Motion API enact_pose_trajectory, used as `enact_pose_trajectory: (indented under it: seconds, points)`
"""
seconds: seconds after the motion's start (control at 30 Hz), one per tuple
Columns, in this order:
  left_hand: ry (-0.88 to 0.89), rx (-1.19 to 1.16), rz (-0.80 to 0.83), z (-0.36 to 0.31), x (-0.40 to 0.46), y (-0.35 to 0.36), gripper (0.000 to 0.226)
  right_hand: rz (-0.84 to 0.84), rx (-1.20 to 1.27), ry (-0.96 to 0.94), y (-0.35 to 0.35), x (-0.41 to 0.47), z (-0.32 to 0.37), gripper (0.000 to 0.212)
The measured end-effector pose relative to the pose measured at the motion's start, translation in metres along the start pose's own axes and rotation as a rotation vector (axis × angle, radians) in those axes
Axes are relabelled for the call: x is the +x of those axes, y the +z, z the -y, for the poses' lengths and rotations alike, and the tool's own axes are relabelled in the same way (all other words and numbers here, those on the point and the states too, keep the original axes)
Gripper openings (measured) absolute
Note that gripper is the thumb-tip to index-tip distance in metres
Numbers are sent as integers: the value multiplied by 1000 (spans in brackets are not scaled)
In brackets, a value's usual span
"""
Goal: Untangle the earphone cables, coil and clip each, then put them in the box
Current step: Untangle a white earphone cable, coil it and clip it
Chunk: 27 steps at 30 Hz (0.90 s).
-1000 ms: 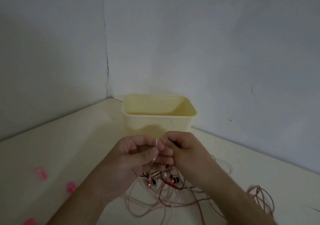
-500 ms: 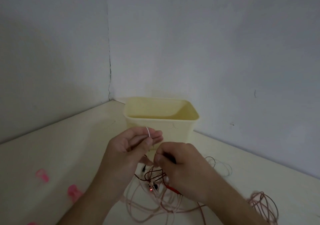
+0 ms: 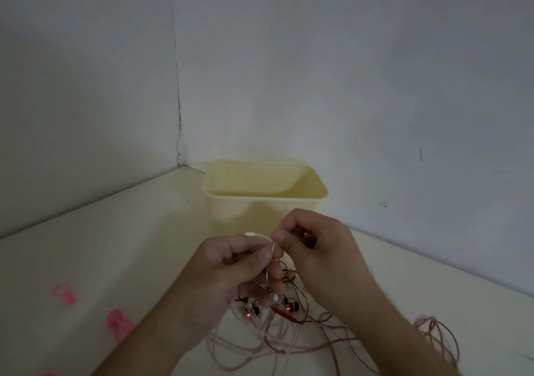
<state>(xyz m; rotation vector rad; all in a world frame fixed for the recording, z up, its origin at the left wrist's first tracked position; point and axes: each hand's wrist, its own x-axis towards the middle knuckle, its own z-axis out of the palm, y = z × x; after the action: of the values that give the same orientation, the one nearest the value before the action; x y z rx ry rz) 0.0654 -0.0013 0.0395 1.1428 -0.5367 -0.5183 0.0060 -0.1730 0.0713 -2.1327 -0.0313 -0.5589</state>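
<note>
Head view: untangling step, nothing coiled or clipped yet by the look of it. Left hand (image 3: 231, 263) pinches a white earphone cable (image 3: 267, 271) near its plug end, right hand (image 3: 312, 245) has its grip clenched on the same strand just beside it. The tangle (image 3: 277, 326) of pale and reddish cables with two earbuds lies on the worktop (image 3: 101, 245) below the hands. Cream box (image 3: 228, 214) stands behind, near the corner, contents not visible. Pink clips (image 3: 118, 322) lie to the left. Next move likely needs pulling the white strand free slowly. Dim light; cable crossings are hard to trace, and forearms cover part of the tangle.
</note>
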Motion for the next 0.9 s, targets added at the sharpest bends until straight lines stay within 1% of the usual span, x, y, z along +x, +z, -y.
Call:
enact_pose_trajectory:
  seconds: [0.17,0.37,0.53,0.63,0.7,0.8,0.9]
  points:
    - [-16,-27,-2,-1,1,-1,27,23,-3,-6,0,-1,1,23]
    - [-20,-12,56,-1,1,-2,25,24,17,-1,-4,1,4,23]
    - [-19,23,96,-4,-2,-3,22,-148,89,-29,-10,4,3,23]
    - [-32,42,151,-6,-3,-2,19,-267,141,-3,-17,7,-1,21]
    - [-35,40,155,-6,-3,-2,17,-332,176,27,-22,8,-1,21]
    - [-40,40,172,-6,-3,-3,17,-388,189,69,-26,9,-3,23]
    - [-49,29,226,-6,-3,-5,17,-393,148,92,-25,12,-7,23]
